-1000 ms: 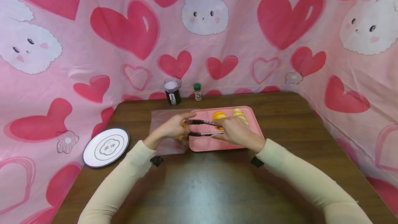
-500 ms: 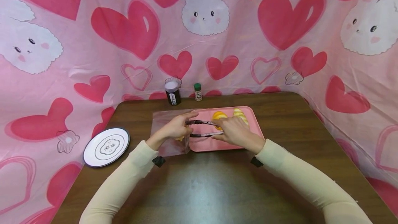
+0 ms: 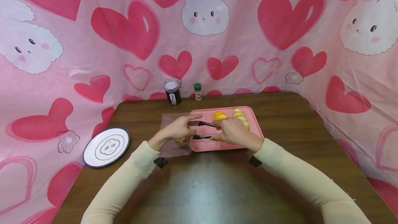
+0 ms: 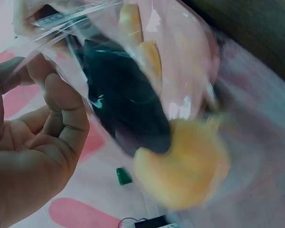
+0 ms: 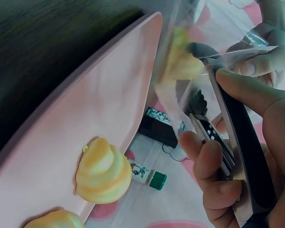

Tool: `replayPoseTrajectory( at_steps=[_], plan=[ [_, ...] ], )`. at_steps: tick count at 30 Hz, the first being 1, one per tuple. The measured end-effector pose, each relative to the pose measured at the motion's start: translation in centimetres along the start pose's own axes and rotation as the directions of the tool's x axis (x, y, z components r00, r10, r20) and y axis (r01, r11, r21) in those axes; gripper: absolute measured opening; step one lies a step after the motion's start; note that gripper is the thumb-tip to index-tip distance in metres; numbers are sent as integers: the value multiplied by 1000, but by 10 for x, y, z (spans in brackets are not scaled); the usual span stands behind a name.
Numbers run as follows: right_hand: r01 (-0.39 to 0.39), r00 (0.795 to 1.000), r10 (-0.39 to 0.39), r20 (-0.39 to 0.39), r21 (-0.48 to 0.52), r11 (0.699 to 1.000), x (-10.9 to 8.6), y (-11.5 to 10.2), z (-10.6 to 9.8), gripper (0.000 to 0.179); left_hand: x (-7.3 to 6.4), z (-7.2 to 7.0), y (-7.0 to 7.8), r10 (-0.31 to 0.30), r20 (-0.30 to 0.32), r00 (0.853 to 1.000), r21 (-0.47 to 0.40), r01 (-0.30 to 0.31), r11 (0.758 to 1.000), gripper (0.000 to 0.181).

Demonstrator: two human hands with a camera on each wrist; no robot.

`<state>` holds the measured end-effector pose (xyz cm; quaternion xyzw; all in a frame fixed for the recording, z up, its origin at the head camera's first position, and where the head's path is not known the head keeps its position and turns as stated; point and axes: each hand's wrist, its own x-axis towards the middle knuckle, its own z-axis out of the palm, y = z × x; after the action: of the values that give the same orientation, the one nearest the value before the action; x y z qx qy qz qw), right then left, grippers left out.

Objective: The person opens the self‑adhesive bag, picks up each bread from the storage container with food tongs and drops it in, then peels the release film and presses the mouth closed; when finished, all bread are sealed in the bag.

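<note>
My left hand (image 3: 178, 127) pinches the rim of a clear plastic bag (image 3: 169, 149) between thumb and fingers. Inside the bag a yellow bread roll (image 4: 187, 166) shows, blurred in the left wrist view. My right hand (image 3: 234, 130) grips a pair of tongs (image 5: 247, 147) with black handles, thumb on one arm and fingers round the other. The two arms of the tongs stand apart, and their dark tips reach into the bag's mouth. In the left wrist view one tip (image 4: 128, 95) overlaps the edge of the roll.
Under the tongs, a pink tray (image 3: 214, 144) bears a round yellow roll (image 3: 219, 115) and a longer ridged one (image 3: 240, 117). Behind it stand a dark jar with a pale lid (image 3: 172, 93) and a green-capped shaker (image 3: 197, 92). A white plate (image 3: 106, 148) lies at the left table edge.
The left hand and the bag have shifted a little to the right; the bag's left edge has drawn in. The roll in it shows lower below the hand. The right hand stays nearly still.
</note>
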<state>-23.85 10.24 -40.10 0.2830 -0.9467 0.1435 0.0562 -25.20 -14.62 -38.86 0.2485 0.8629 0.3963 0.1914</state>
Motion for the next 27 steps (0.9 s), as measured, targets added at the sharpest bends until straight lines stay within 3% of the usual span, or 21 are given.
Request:
replayPoseTrajectory(
  at_steps=[6,12,16,22,27],
  plan=[
    [-36,998,37,57,-22,999,1,0,-3,45,-1,-3,-2,14,2,1000,-33,-14,999,69],
    [-19,997,25,73,-80,997,0,-1,-6,53,0,-5,-1,-5,-24,1000,49,6,999,71],
    [19,998,-12,69,-102,995,1,-1,-5,50,0,-4,1,1,-35,999,101,3,995,76],
    [25,999,-20,48,-99,995,0,-3,-3,46,3,1,1,23,-1,1000,54,-23,998,77],
    [33,999,-32,10,-84,996,0,-6,-2,43,5,8,5,34,-14,999,60,-33,998,77]
  ],
)
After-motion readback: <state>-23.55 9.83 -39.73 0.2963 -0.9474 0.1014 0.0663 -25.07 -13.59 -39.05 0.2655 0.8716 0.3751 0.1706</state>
